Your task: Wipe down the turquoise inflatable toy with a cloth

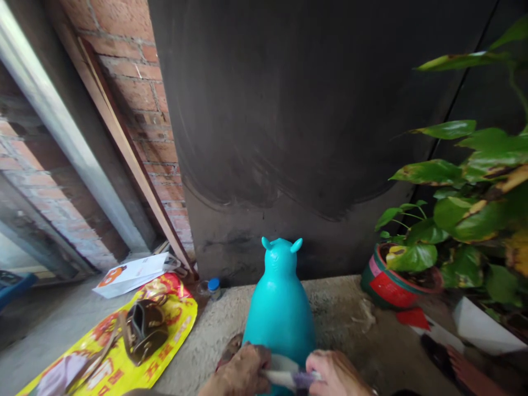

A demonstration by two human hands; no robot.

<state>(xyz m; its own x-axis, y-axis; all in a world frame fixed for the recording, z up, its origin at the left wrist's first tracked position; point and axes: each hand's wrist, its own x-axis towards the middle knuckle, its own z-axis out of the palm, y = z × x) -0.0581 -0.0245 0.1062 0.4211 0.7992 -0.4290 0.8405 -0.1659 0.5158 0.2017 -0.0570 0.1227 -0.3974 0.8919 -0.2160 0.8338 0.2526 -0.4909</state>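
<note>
A turquoise animal-shaped toy (282, 308) with two small ears, which looks inflatable, stands upright on the floor in front of me. Over its lower part, at the bottom of the view, are both my hands. My left hand (243, 369) has its fingers curled round the pale end of a whitish thing with a purple part (284, 378). At the purple end, my right hand (336, 375) is closed in a pinch. Motion blur and the fingers hide what kind of thing it is. I cannot tell whether it touches the toy.
A dark panel (289, 121) stands behind the toy. Left lie a yellow printed sheet (165, 366) bearing a brown handbag (144, 330), a white paper bag (136, 274) and a blue-lidded jar (214, 289). Right are a potted plant (394, 289) and a person's foot in a dark sandal (462, 366).
</note>
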